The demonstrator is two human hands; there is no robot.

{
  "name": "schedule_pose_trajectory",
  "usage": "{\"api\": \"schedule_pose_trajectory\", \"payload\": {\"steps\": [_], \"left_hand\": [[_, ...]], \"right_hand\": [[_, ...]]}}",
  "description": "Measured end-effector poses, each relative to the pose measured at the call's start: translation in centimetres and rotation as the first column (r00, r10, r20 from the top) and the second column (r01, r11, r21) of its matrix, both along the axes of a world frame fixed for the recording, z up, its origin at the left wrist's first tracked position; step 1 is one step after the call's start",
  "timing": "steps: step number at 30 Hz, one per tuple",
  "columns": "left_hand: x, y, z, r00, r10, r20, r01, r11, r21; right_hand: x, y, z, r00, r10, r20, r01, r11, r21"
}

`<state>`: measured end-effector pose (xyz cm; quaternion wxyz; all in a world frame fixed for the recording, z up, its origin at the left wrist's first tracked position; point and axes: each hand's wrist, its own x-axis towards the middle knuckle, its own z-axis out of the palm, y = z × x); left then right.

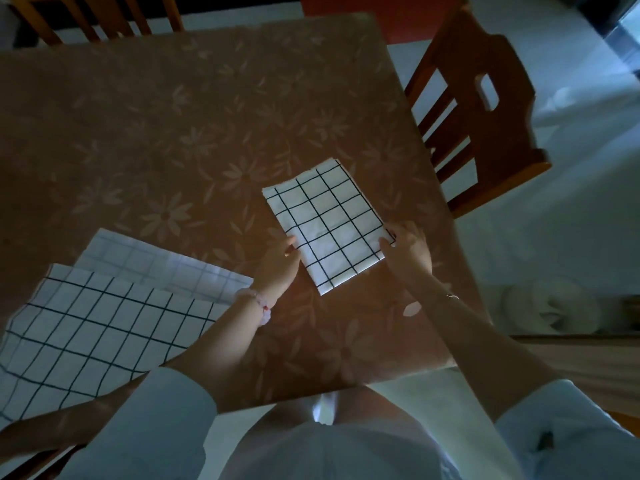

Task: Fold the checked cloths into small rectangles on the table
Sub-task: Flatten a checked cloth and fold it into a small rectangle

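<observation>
A white cloth with black checks (pixel 327 223) lies folded into a small rectangle on the brown flowered table (pixel 194 133), right of centre. My left hand (pixel 280 265) touches its near left edge with its fingertips. My right hand (pixel 408 251) pinches the cloth's near right corner between thumb and fingers. Two more checked cloths lie spread out at the near left: a dark-lined one (pixel 90 337) on top, hanging over the table's edge, and a faint-lined one (pixel 156 265) partly under it.
A wooden chair (pixel 481 109) stands at the table's right side and another chair (pixel 93 15) at the far side. Pale floor lies to the right, with a white round object (pixel 550 310) on it. The table's near edge runs just before my lap.
</observation>
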<state>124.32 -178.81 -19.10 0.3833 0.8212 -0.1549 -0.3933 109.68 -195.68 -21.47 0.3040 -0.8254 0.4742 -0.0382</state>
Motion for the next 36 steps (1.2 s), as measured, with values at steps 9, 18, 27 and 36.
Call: {"api": "schedule_pose_trajectory", "payload": {"steps": [9,18,27,36], "left_hand": [[-0.6,0.2,-0.7,0.993,0.057,0.102,-0.057,0.998,-0.003],[-0.1,2.5,-1.8,0.919,-0.234,0.318,0.238,0.971,0.026],[0.8,3.5,-2.4,0.521,-0.494,0.696,0.478,0.845,0.242],[1.4,3.4,-2.0,0.553,-0.352,0.755,0.454,0.887,0.082]], "right_hand": [[-2.0,1.9,-0.1,0.998,-0.059,-0.025,0.061,0.994,0.088],[-3.4,3.0,0.0,0.998,-0.066,0.006,0.064,0.985,0.161],[-3.4,2.3,0.1,0.999,-0.032,-0.025,0.037,0.978,0.208],[-2.5,2.2,1.1,0.988,0.056,0.146,-0.058,0.998,0.005]]}}
